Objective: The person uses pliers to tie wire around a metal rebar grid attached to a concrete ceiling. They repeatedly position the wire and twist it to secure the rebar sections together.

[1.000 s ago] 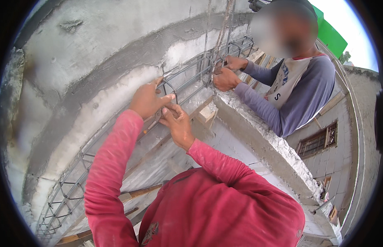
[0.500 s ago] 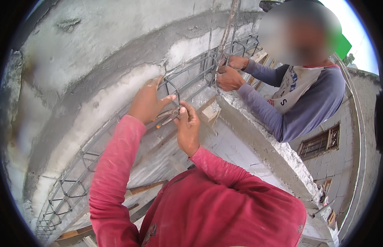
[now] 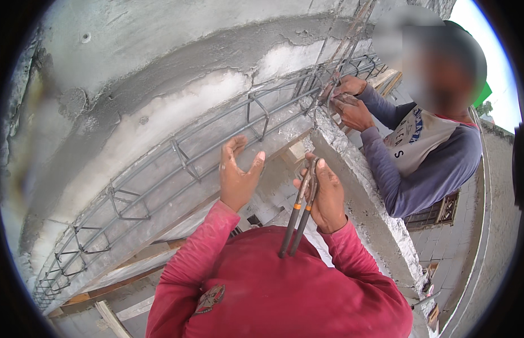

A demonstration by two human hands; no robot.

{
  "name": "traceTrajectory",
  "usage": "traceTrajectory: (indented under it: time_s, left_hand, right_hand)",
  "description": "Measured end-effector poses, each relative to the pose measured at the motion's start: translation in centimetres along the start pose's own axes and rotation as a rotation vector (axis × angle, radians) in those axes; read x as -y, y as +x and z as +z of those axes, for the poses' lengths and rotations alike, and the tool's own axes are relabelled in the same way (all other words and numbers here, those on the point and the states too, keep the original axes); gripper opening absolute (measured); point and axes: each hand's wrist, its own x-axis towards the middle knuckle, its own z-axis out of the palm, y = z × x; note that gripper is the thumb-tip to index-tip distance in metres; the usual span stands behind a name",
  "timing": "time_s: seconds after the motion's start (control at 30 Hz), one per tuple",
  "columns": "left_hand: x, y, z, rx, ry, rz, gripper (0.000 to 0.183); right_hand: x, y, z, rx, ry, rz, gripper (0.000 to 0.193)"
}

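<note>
My right hand grips a pair of pincers by the head end. The dark handles with orange bands point down toward my chest, slightly apart. To the left, my left hand is raised and holds nothing, its fingers and thumb spread. Both hands are just in front of a long rebar cage, apart from it. This cage of steel bars and bent stirrups runs along the wall from lower left to upper right.
A co-worker's hands work at upright bars on the right. Behind the cage stands a curved, rough plastered wall. A broken-edged concrete beam slopes down at right. Timber pieces lie at lower left.
My left hand has come off the cage and opened. My right hand has drawn back to the right with the pincers, whose handles now point downward. The view has shifted slightly.
</note>
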Motion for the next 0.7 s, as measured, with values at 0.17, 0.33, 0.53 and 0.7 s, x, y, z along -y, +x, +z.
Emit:
traceTrajectory:
  time_s: [0.17, 0.33, 0.53, 0.7]
  left_hand:
    - [0.7, 3.1, 1.5, 0.039, 0.243, 0.060, 0.111]
    - [1.9, 5.4, 3.2, 0.058, 0.216, 0.117, 0.115]
    - [3.3, 6.4, 3.6, -0.032, 0.185, 0.109, 0.098]
    - [3.0, 6.6, 3.8, -0.050, 0.186, 0.093, 0.089]
  right_hand:
    - [-2.1, -5.8, 2.3, 0.162, -0.029, 0.181, 0.053]
    - [1.9, -6.2, 2.1, 0.386, -0.539, 0.206, 0.065]
    - [15.7, -2.9, 8.4, 0.362, -1.504, -0.531, 0.049]
    - [20.0, 0.7, 14.2, 0.422, -2.409, -1.085, 0.040]
